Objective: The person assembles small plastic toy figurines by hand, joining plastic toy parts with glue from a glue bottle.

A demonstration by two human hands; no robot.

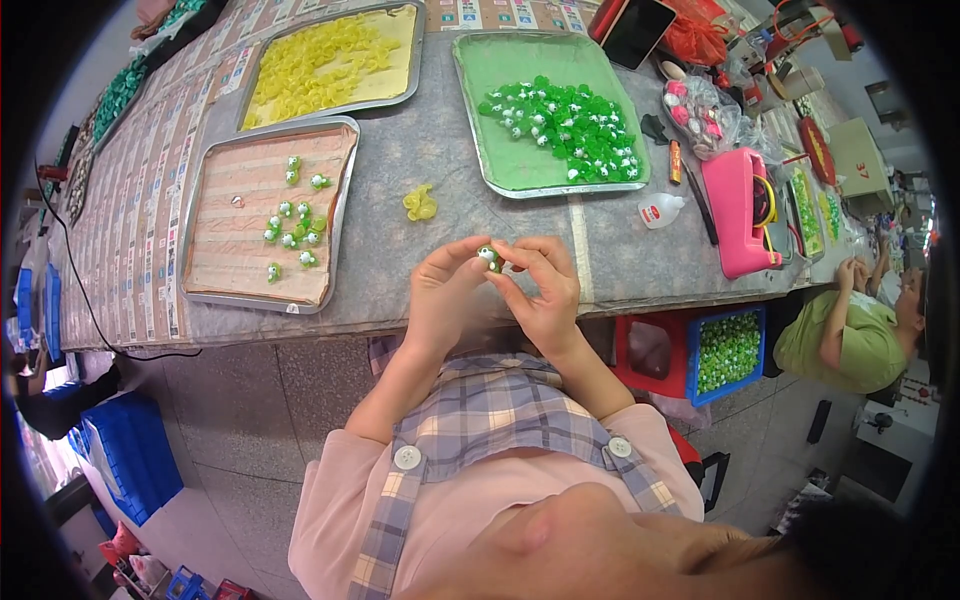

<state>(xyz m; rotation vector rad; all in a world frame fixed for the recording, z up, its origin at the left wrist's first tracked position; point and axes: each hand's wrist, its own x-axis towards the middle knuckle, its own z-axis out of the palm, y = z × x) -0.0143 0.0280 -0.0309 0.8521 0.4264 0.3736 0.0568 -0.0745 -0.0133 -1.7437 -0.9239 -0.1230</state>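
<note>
A long grey table [420, 150] stretches away beyond the hands, its left part covered with striped printed sheets [130, 200]. Below and nearer than the hands lies a grey tiled floor [260, 400]. Far to the lower left stand stacked blue crates [130, 450]. To the right, under the table edge, sit a red stool [655, 350] and a blue bin [730, 350]. Light is bright and even.

3 metal trays [340, 215], 2 hands [495, 290], 1 pink box [738, 210], 1 blue bin [728, 350].
</note>
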